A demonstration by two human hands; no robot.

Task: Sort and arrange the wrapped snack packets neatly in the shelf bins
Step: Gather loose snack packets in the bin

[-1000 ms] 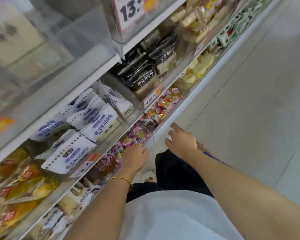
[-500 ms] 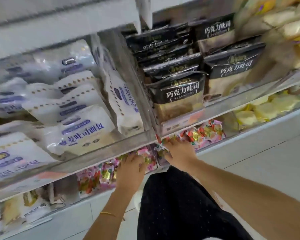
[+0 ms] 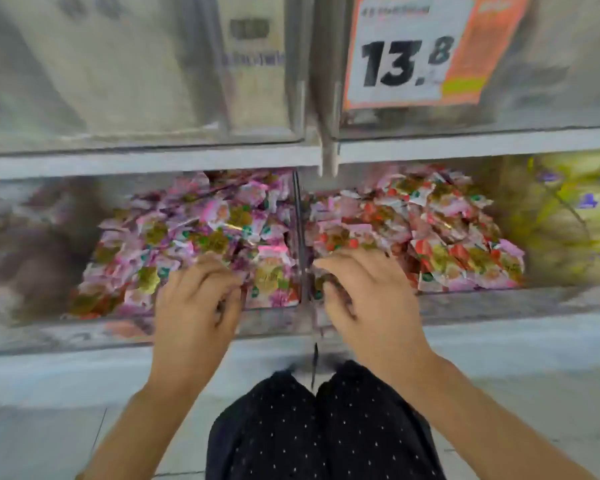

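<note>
Pink wrapped packets (image 3: 194,230) heaped around curled fingers of left hand (image 3: 198,306), red wrapped packets (image 3: 423,230) beneath loosely spread fingers of right hand (image 3: 368,299), bin divider (image 3: 299,220) between both hands; grip too blurred to tell.

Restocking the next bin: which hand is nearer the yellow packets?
Right. The right hand is in the red-packet bin beside the yellow packets; the left hand is a bin further left, on pink packets.

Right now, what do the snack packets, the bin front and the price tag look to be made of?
Snack packets: thin glossy plastic or foil film, going by crinkled edges and gold glints.
Bin front: clear hard plastic, probably acrylic; packets show through it.
Price tag: printed paper or card, matte; blur leaves it open.
</note>
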